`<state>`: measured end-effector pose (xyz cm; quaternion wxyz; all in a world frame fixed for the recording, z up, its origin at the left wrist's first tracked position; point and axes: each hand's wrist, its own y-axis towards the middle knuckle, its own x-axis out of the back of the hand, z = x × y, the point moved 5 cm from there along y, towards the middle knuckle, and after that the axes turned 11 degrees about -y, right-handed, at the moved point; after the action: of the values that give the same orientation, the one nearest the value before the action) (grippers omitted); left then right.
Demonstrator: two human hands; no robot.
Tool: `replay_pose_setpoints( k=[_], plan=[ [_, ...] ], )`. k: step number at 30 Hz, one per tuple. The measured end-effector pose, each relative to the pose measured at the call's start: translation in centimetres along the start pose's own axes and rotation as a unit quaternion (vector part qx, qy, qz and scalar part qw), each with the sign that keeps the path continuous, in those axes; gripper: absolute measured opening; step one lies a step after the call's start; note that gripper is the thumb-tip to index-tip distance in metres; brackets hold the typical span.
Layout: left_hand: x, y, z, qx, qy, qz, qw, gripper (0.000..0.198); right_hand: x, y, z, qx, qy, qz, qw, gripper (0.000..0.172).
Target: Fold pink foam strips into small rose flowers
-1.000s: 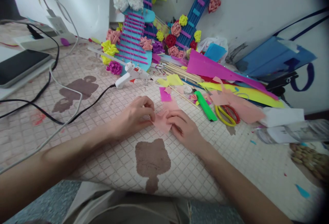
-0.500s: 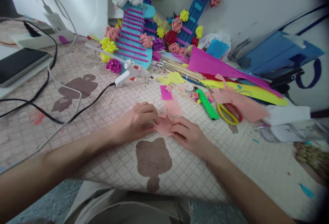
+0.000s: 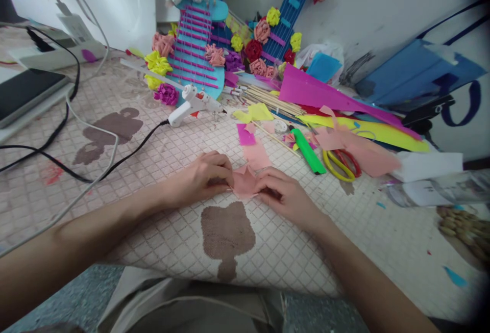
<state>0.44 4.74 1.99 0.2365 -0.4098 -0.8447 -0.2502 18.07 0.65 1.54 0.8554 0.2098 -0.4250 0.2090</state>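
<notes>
Between my two hands is a small piece of pink paper [image 3: 244, 182], creased, with a pointed fold standing up at its top. My left hand [image 3: 209, 177] pinches its left edge. My right hand [image 3: 282, 190] has the right edge between thumb and fingers. Just beyond it lie another pink paper piece [image 3: 258, 154] and a magenta paper square [image 3: 245, 134]. A white glue gun [image 3: 193, 106] with a black cord rests farther back on the left. To the right are a green utility knife [image 3: 308, 152] and scissors [image 3: 339, 165] with yellow and red handles.
Paper-flower-covered blue craft models [image 3: 197, 55] lean at the back. Wooden sticks [image 3: 273, 99], a magenta sheet [image 3: 317, 93] and pink paper [image 3: 367, 154] are heaped at back right. A phone [image 3: 30, 96], power strip [image 3: 57, 55] and cables lie left. A clear bottle [image 3: 440, 190] lies right.
Both hands still grip the pink paper, whose middle looks slightly more opened and hollowed. My right fingers have shifted a little on its edge. The whole view has drifted slightly.
</notes>
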Motion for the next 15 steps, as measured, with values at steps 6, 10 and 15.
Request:
replay_pose_setpoints(
  k=[6, 10, 15],
  plan=[
    [-0.4, 0.4, 0.1, 0.018, 0.013, -0.017, 1.0, 0.014, -0.5, 0.4, 0.3, -0.034, -0.031, -0.016, 0.999, 0.007],
    [-1.0, 0.5, 0.6, 0.042, 0.027, -0.037, 0.998, 0.013, -0.8, 0.7, 0.5, -0.064, -0.047, -0.033, 0.996, 0.007],
    [-1.1, 0.6, 0.8, 0.055, 0.006, -0.059, 0.997, 0.008, -0.9, 0.7, 0.7, -0.078, -0.045, -0.046, 0.995, 0.009]
  ],
)
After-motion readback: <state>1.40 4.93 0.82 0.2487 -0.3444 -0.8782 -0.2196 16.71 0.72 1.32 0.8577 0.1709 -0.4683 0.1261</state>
